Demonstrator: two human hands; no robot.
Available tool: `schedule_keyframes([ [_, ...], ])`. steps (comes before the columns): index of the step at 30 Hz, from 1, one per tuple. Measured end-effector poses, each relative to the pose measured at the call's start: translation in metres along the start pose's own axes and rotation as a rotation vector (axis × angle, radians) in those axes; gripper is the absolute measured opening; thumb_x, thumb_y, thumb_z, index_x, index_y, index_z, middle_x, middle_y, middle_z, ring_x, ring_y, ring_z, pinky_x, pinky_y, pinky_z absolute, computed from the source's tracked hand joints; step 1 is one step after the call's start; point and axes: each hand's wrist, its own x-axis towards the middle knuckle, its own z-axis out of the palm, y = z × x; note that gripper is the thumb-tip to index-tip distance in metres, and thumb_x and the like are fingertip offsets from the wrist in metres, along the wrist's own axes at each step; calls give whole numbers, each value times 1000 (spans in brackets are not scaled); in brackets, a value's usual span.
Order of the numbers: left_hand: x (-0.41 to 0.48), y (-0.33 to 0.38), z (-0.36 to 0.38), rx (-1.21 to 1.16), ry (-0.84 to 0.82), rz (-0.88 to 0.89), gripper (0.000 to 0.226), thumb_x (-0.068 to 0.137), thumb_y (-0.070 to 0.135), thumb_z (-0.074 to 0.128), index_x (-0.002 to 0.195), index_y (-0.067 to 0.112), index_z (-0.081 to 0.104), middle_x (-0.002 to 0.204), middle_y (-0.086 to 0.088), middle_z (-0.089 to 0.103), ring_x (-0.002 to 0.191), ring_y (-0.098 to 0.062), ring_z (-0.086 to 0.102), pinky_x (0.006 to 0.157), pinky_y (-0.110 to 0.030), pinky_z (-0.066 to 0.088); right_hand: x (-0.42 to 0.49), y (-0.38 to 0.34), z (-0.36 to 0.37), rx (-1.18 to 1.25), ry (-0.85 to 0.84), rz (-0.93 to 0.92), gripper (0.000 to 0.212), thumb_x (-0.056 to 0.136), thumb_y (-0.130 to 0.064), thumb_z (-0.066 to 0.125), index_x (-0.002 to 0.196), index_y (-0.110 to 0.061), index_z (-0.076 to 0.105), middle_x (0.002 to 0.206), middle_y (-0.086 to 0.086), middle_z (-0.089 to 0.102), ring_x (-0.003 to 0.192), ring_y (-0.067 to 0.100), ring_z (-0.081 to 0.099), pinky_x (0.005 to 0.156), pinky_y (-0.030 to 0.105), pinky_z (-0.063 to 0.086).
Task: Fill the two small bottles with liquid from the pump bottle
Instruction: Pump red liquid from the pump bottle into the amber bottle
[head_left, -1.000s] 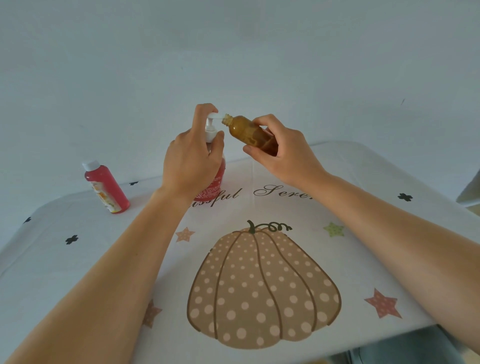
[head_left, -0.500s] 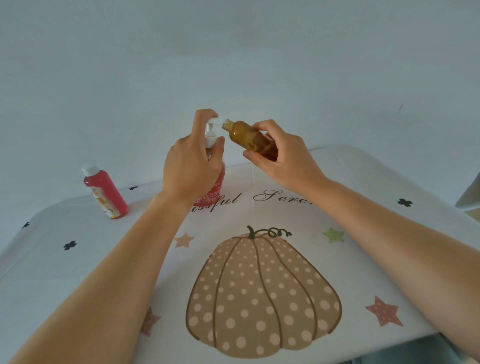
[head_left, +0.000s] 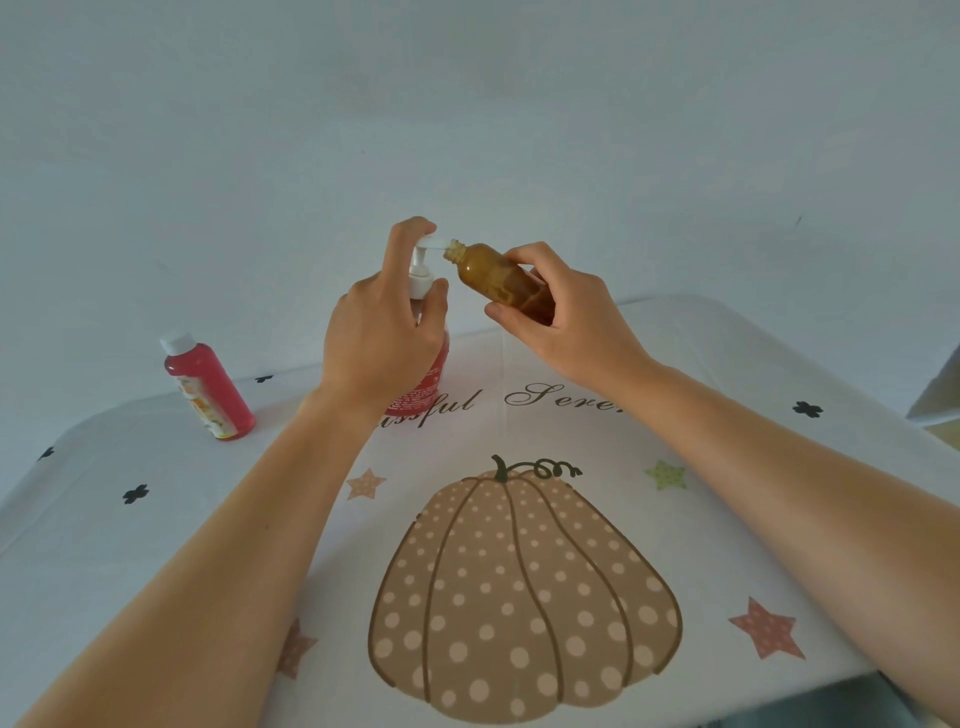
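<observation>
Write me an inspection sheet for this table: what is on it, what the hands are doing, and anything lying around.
Surface: white tablecloth with a pumpkin print, stars and script lettering.
Job's things: pump bottle upright on the cloth; amber bottle uncapped, tilted, its mouth at the pump's nozzle; red bottle capped, standing apart at the left.
Clutter: nothing seen.
Hands: left hand grips the pump bottle, forefinger on the pump head; right hand holds the amber bottle in the air.
Cables: nothing seen.
Surroundings: plain pale wall behind the table.
</observation>
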Motion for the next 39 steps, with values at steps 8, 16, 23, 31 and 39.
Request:
schedule_keyframes([
  [8, 1, 2, -2, 1, -14, -23, 29, 107, 24, 54, 135, 19, 48, 69, 2, 59, 61, -15, 59, 53, -25, 37, -1, 0, -1, 2, -17, -3, 39, 99, -43, 74, 130, -28, 56, 87, -11, 65, 67, 11, 59, 67, 22, 49],
  [16, 0, 3, -1, 3, -5, -11, 39, 106, 24, 55, 144, 23, 45, 63, 8, 53, 55, -16, 58, 50, -27, 36, 0, 1, 1, 1, -1, -6, 39, 99, -44, 73, 130, -28, 55, 86, -9, 65, 68, 13, 60, 67, 24, 49],
  [23, 0, 3, -1, 0, -8, -15, 38, 106, 25, 56, 143, 23, 46, 64, 6, 55, 56, -16, 59, 50, -26, 38, 0, 1, 1, -4, 0, -6, 39, 99, -44, 73, 130, -27, 55, 84, -11, 64, 65, 11, 58, 66, 24, 48],
  [31, 0, 2, -4, -4, -18, -21, 27, 108, 27, 54, 134, 20, 48, 73, 3, 63, 64, -7, 58, 56, -28, 37, -1, 2, 2, -17, -19, -9, 40, 98, -44, 74, 131, -28, 56, 87, -13, 63, 67, 9, 58, 65, 18, 46],
  [39, -1, 2, -5, -19, -24, -28, 49, 107, 25, 54, 153, 29, 40, 60, 7, 54, 58, -13, 58, 57, -21, 37, 0, -1, 2, -10, 5, -17, 39, 99, -43, 72, 130, -25, 56, 81, -11, 62, 65, 12, 57, 63, 20, 45],
])
